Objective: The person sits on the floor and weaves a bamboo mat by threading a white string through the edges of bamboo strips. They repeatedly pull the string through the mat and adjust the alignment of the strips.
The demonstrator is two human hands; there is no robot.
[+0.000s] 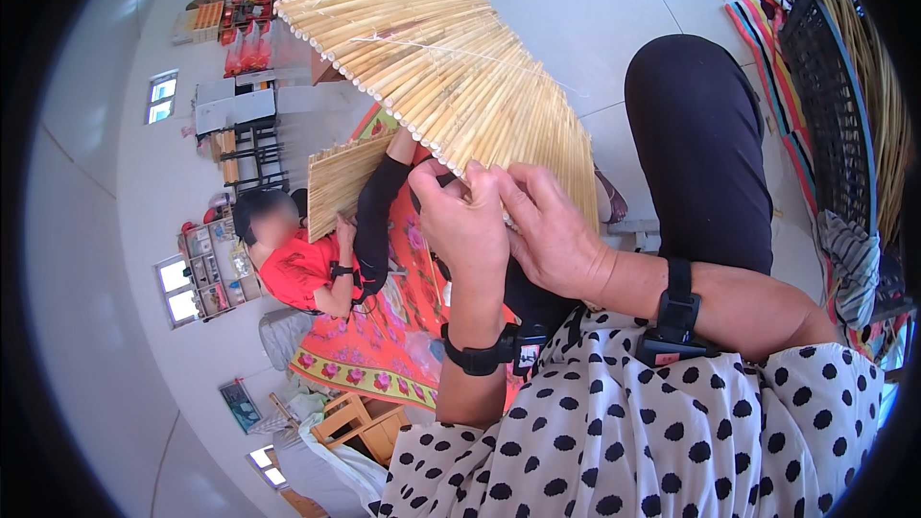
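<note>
A mat of straw-coloured reeds (460,67), laid side by side and bound together, fans out in front of me. A thin white string (432,46) runs loosely across its upper face. With bent fingers and thumb, my left hand (464,225) grips the near edge, where the cut reed ends line up. Close against it, my right hand (558,230) pinches the same edge, its fingertips almost touching the left ones. Whatever lies between the fingertips, such as a strand of string, is too hidden to make out.
A co-worker in a red top (299,269) sits to the left with another reed mat (341,182). Beneath is a red flowered cloth (384,326). At the right stands a dark plastic basket (830,86) beside long loose reeds (878,105). My dark-trousered knee (700,134) rises right of the mat.
</note>
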